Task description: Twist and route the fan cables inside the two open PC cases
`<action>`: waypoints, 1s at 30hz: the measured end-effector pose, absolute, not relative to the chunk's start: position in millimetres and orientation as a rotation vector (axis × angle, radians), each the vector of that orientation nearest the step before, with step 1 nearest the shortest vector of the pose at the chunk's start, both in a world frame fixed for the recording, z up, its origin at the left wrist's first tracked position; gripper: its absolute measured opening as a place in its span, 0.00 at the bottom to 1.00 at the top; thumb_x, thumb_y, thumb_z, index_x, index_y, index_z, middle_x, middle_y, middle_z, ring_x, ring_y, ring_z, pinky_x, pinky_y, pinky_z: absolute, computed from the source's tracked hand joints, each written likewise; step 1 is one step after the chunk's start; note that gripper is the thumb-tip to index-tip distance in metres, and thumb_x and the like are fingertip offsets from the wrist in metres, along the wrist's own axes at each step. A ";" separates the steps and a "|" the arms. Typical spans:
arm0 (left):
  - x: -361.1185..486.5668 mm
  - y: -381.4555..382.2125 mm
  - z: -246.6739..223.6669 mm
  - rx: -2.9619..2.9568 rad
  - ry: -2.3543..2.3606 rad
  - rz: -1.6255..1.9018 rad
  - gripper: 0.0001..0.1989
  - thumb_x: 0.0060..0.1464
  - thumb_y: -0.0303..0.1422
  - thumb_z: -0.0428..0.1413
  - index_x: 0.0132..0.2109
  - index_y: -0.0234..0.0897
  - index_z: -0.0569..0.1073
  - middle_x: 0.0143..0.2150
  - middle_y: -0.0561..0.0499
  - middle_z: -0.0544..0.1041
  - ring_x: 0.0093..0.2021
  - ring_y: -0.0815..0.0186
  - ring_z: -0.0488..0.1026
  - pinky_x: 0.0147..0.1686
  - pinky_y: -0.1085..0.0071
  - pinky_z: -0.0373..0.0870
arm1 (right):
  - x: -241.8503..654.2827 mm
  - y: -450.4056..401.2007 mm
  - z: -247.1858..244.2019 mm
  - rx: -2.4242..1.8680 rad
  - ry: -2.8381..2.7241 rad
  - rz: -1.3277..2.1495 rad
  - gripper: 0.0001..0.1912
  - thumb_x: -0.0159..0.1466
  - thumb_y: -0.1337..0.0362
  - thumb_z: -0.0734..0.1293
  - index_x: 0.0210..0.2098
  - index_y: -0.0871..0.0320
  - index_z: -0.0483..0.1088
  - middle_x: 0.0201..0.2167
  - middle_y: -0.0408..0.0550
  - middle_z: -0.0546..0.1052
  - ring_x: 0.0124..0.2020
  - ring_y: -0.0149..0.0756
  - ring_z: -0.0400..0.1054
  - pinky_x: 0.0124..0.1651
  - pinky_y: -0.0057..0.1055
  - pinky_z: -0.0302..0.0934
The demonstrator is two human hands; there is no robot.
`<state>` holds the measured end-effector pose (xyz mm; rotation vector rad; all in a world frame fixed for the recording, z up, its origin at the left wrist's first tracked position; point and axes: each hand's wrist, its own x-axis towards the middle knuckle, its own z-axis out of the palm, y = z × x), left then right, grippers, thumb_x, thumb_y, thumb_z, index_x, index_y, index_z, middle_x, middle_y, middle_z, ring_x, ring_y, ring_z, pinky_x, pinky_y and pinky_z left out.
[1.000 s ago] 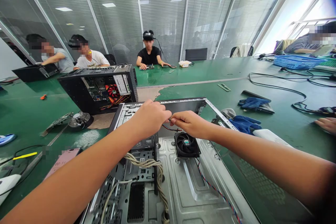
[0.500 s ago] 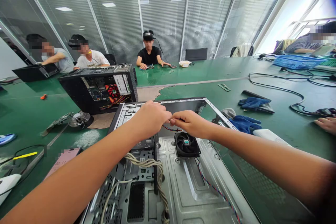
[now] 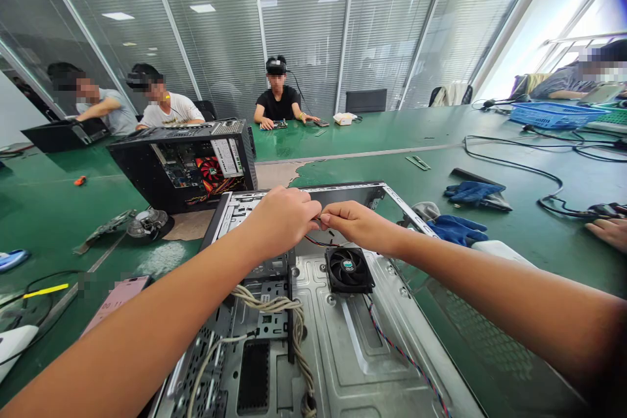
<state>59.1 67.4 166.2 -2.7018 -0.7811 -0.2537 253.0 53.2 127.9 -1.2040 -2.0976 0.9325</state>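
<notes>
An open metal computer case lies in front of me. Over its far part, my left hand and my right hand meet with fingers pinched together. What they hold between the fingertips is too small to make out; thin dark wires run just below them. Inside the case, right under my right hand, sits a black fan with a twisted red and blue cable. Bundled beige cables lie along the case's left part.
Another computer tower stands at the back left, near a metal part. Blue gloves lie right of the case. A blue basket and black cables are farther right. A pink phone is at left. Several people sit around the table.
My right hand's fingertips have shifted slightly to the right, and a little more shows between the two hands. The case and fan stay in place.
</notes>
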 end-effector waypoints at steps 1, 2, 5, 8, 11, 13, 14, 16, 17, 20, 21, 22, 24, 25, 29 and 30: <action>59.3 66.9 166.1 -2.693 -0.779 -0.264 0.07 0.59 0.35 0.54 0.37 0.36 0.73 0.35 0.49 0.76 0.37 0.64 0.71 0.34 0.68 0.57 | 253.4 53.2 127.4 -1.208 -2.079 0.953 0.15 0.66 0.58 0.57 0.29 0.59 0.67 0.20 0.40 0.61 0.24 0.30 0.53 0.30 0.30 0.49; 59.4 66.6 165.8 -2.680 -0.774 -0.277 0.06 0.59 0.35 0.55 0.37 0.36 0.72 0.35 0.49 0.76 0.37 0.63 0.71 0.34 0.68 0.57 | 253.6 53.0 126.9 -1.209 -2.062 0.976 0.15 0.66 0.57 0.57 0.29 0.59 0.67 0.19 0.39 0.59 0.23 0.29 0.51 0.29 0.30 0.48; 59.9 66.5 164.4 -2.622 -0.738 -0.319 0.04 0.60 0.31 0.53 0.37 0.36 0.71 0.34 0.50 0.75 0.37 0.63 0.70 0.34 0.66 0.56 | 253.1 51.5 126.7 -1.193 -2.009 1.052 0.16 0.66 0.55 0.57 0.29 0.58 0.66 0.18 0.37 0.55 0.21 0.28 0.47 0.27 0.29 0.45; 60.7 66.2 163.8 -2.567 -0.689 -0.345 0.05 0.60 0.29 0.51 0.36 0.37 0.71 0.31 0.51 0.74 0.35 0.63 0.69 0.35 0.66 0.55 | 251.3 49.0 129.0 -1.182 -1.969 1.119 0.16 0.65 0.54 0.57 0.28 0.58 0.65 0.18 0.36 0.54 0.21 0.28 0.46 0.26 0.29 0.44; 61.3 65.2 164.0 -2.538 -0.674 -0.351 0.06 0.59 0.28 0.51 0.33 0.37 0.70 0.30 0.51 0.73 0.34 0.63 0.69 0.35 0.65 0.54 | 249.8 47.2 131.5 -1.185 -1.960 1.146 0.15 0.65 0.55 0.57 0.28 0.58 0.65 0.18 0.36 0.54 0.21 0.28 0.46 0.26 0.30 0.44; 61.3 64.6 163.9 -2.534 -0.683 -0.352 0.07 0.58 0.28 0.51 0.32 0.37 0.70 0.29 0.51 0.73 0.33 0.63 0.69 0.35 0.65 0.54 | 249.2 46.8 132.3 -1.191 -1.956 1.150 0.15 0.65 0.56 0.57 0.28 0.58 0.65 0.18 0.37 0.54 0.21 0.28 0.47 0.27 0.30 0.44; 61.3 64.5 163.7 -2.533 -0.691 -0.352 0.07 0.58 0.28 0.51 0.31 0.37 0.70 0.28 0.51 0.73 0.33 0.64 0.69 0.35 0.65 0.54 | 249.0 46.8 132.4 -1.193 -1.955 1.150 0.14 0.65 0.56 0.57 0.28 0.58 0.65 0.18 0.37 0.55 0.21 0.28 0.47 0.27 0.30 0.45; 61.1 64.6 163.1 -2.529 -0.704 -0.359 0.08 0.58 0.28 0.51 0.31 0.37 0.70 0.28 0.51 0.73 0.32 0.64 0.69 0.35 0.65 0.54 | 248.8 47.0 132.4 -1.195 -1.952 1.148 0.14 0.65 0.57 0.58 0.28 0.59 0.65 0.18 0.37 0.56 0.22 0.28 0.48 0.27 0.30 0.45; 61.0 64.7 162.8 -2.527 -0.709 -0.364 0.08 0.58 0.28 0.51 0.30 0.37 0.70 0.27 0.52 0.73 0.32 0.64 0.69 0.35 0.65 0.54 | 248.7 47.1 132.4 -1.194 -1.953 1.145 0.14 0.65 0.57 0.58 0.28 0.58 0.65 0.18 0.37 0.56 0.22 0.28 0.49 0.28 0.30 0.46; 61.0 65.1 162.6 -2.530 -0.724 -0.373 0.08 0.57 0.27 0.51 0.30 0.37 0.70 0.27 0.52 0.73 0.31 0.65 0.69 0.36 0.64 0.53 | 248.6 47.6 132.2 -1.195 -1.961 1.130 0.14 0.65 0.57 0.58 0.28 0.59 0.65 0.18 0.38 0.57 0.22 0.29 0.50 0.29 0.30 0.47; 61.0 65.3 162.7 -2.533 -0.730 -0.372 0.08 0.57 0.27 0.51 0.30 0.37 0.70 0.27 0.52 0.74 0.30 0.65 0.69 0.36 0.64 0.53 | 248.6 47.8 132.1 -1.196 -1.967 1.123 0.14 0.65 0.57 0.58 0.28 0.59 0.66 0.18 0.38 0.58 0.22 0.29 0.51 0.29 0.30 0.47; 61.0 65.4 162.8 -2.537 -0.736 -0.370 0.08 0.57 0.27 0.50 0.30 0.37 0.70 0.27 0.52 0.74 0.30 0.65 0.69 0.36 0.64 0.53 | 248.6 47.9 132.0 -1.196 -1.974 1.118 0.14 0.65 0.57 0.58 0.28 0.59 0.66 0.18 0.38 0.58 0.23 0.29 0.51 0.29 0.30 0.48; 60.9 65.9 162.8 -2.544 -0.746 -0.368 0.08 0.57 0.27 0.50 0.30 0.37 0.70 0.27 0.52 0.75 0.30 0.65 0.69 0.36 0.64 0.53 | 248.7 48.2 131.8 -1.195 -1.987 1.107 0.14 0.65 0.57 0.58 0.29 0.59 0.66 0.18 0.38 0.58 0.22 0.29 0.51 0.29 0.30 0.48; 60.8 66.2 162.7 -2.546 -0.750 -0.368 0.08 0.57 0.27 0.50 0.30 0.37 0.70 0.27 0.52 0.75 0.30 0.65 0.70 0.36 0.64 0.53 | 248.8 48.2 131.7 -1.196 -1.992 1.100 0.14 0.65 0.58 0.58 0.29 0.59 0.66 0.18 0.38 0.57 0.22 0.29 0.51 0.29 0.30 0.48; 60.0 68.0 161.0 -2.553 -0.764 -0.381 0.09 0.58 0.28 0.50 0.29 0.37 0.70 0.26 0.53 0.75 0.28 0.66 0.70 0.36 0.64 0.54 | 248.9 48.6 131.7 -1.208 -2.005 1.067 0.14 0.65 0.59 0.58 0.28 0.59 0.66 0.18 0.38 0.58 0.22 0.29 0.51 0.29 0.30 0.48; 59.9 68.4 160.5 -2.554 -0.767 -0.384 0.09 0.58 0.29 0.50 0.29 0.37 0.70 0.26 0.53 0.75 0.28 0.66 0.70 0.36 0.64 0.54 | 249.0 48.7 131.7 -1.210 -2.011 1.060 0.14 0.65 0.59 0.58 0.28 0.59 0.67 0.18 0.38 0.58 0.22 0.29 0.52 0.29 0.30 0.49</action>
